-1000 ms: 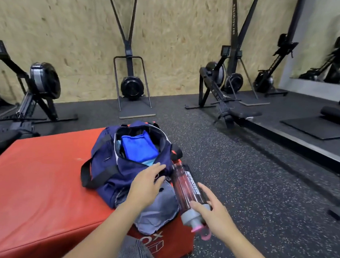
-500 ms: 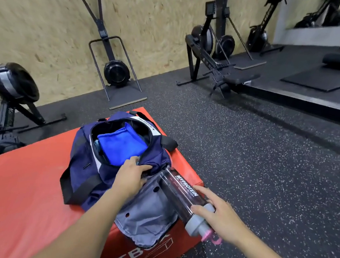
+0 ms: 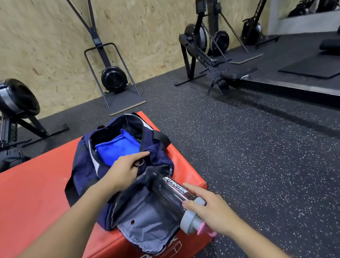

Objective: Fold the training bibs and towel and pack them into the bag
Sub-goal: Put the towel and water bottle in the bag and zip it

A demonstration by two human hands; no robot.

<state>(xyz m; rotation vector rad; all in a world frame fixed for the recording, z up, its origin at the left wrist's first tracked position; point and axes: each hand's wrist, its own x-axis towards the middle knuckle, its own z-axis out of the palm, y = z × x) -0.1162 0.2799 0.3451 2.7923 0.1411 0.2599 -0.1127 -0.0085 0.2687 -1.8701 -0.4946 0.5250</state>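
From my head camera I look down at one navy bag lying on the red box that serves as my worktop. Its main compartment gapes open, and inside it sits one folded blue towel; I cannot make out any bibs beneath it. At the bag's near end a grey mesh side pocket hangs open over the box's front edge. One dark bottle with a grey cap lies slanted, its base pushed into that pocket and its cap sticking out to the right of the bag.

My left hand reaches in from the lower left and pinches the bag's rim beside the towel, thumb and fingers curled on the fabric. My right hand comes from the lower right and holds the bottle near its cap, forefinger stretched along the barrel, thumb underneath.
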